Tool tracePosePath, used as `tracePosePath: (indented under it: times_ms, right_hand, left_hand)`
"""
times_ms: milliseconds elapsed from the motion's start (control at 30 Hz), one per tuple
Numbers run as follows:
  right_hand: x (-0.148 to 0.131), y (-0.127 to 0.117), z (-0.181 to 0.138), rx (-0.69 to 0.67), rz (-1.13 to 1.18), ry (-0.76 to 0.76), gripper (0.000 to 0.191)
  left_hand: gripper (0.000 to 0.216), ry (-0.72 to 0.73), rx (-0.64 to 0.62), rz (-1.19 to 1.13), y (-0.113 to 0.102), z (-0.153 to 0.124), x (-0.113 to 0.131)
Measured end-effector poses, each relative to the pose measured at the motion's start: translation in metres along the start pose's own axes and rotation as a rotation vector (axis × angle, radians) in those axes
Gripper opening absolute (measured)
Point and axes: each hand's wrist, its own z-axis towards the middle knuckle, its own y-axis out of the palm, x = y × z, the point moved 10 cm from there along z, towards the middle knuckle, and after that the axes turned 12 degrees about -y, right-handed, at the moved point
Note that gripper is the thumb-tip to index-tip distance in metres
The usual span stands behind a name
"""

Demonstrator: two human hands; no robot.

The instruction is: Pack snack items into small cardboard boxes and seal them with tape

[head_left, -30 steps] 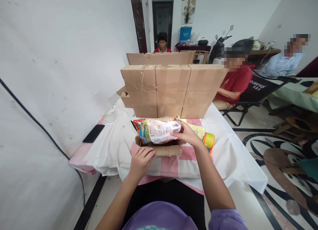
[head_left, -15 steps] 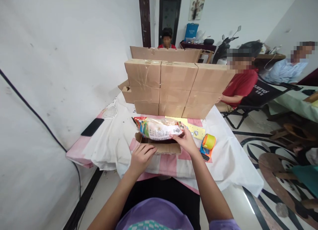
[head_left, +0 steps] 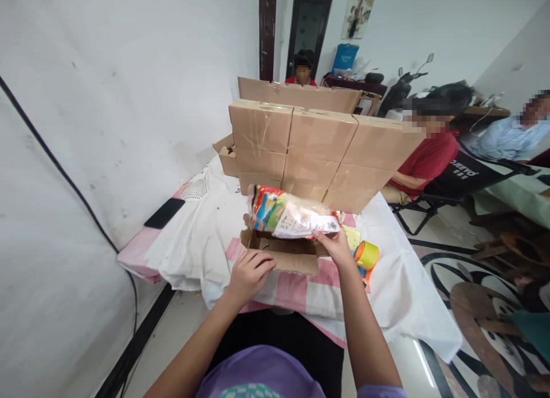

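Observation:
My right hand (head_left: 334, 248) grips the lower right end of a shiny printed plastic food packet (head_left: 294, 215), red, green and white. The packet is tilted, its left end higher, just above an open cardboard box (head_left: 296, 263). My left hand (head_left: 252, 272) is on the front left edge of that box, fingers curled over the flap. The inside of the box shows brown cardboard below the packet; part of it is hidden. What the packet contains I cannot make out.
Stacked closed cartons (head_left: 320, 152) form a wall behind the box. A yellow tape roll (head_left: 367, 255) lies right of my right hand. A black phone (head_left: 164, 213) rests at the table's left. A person in red (head_left: 433, 157) sits at the right; others are farther back.
The packet has risen out from the box, its left end tipped up, and more of the box's inside shows. My left hand stays on the box edge. The view has shifted slightly.

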Motion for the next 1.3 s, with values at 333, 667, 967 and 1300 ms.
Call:
tracePosePath:
  times_ms: [333,667,967,1300]
  right_hand:
    - [0.007,0.031,0.001,-0.262,-0.217,-0.022,0.077]
    - [-0.036,0.058,-0.002,-0.583,-0.534,-0.328,0.023]
    - [-0.004,0.082,-0.008,-0.747,-0.734,-0.356,0.026]
    - [-0.022,-0.009,-0.021,-0.07,-0.663,-0.298,0.043]
  left_hand:
    - [0.02,0.003,-0.028,-0.046,0.004,0.001,0.001]
    - [0.024,-0.047,-0.147,-0.045,-0.016,0.047,-0.021]
    - [0.039,-0.079,-0.492,0.333,0.046,0.071,-0.05]
    - [0.035,-0.24,-0.098,0.139,-0.015,0.056,-0.076]
